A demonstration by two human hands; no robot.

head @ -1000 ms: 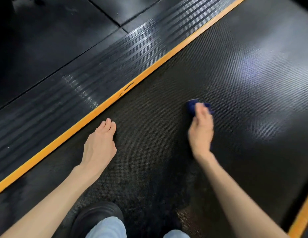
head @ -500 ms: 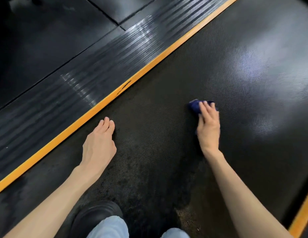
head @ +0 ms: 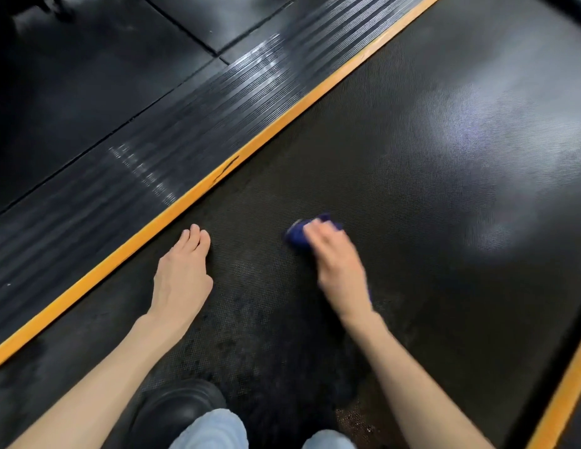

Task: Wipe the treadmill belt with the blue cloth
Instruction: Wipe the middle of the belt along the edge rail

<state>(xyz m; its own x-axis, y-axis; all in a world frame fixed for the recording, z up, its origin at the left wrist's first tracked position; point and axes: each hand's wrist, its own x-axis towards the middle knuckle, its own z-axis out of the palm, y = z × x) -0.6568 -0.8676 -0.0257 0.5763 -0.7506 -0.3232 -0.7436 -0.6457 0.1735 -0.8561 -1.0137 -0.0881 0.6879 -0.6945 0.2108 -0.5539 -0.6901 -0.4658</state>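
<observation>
The dark textured treadmill belt [head: 412, 157] fills most of the view, with glare patches at the right. A small blue cloth [head: 297, 234] lies on the belt near its middle. My right hand [head: 337, 270] lies on top of the cloth with its fingers stretched over it, pressing it to the belt; the hand is motion-blurred. Only the cloth's front edge and a sliver by the wrist show. My left hand [head: 182, 277] rests flat on the belt, fingers together, left of the cloth and apart from it.
An orange stripe [head: 266, 137] runs along the belt's left edge, with a black ribbed side rail [head: 185, 137] beyond it. A second orange stripe [head: 561, 393] marks the right edge. My black shoe [head: 175, 409] and jeans [head: 211, 429] sit at the bottom.
My right hand has slid the blue cloth to the left and slightly nearer, closing the gap to my left hand. My left hand has stayed planted.
</observation>
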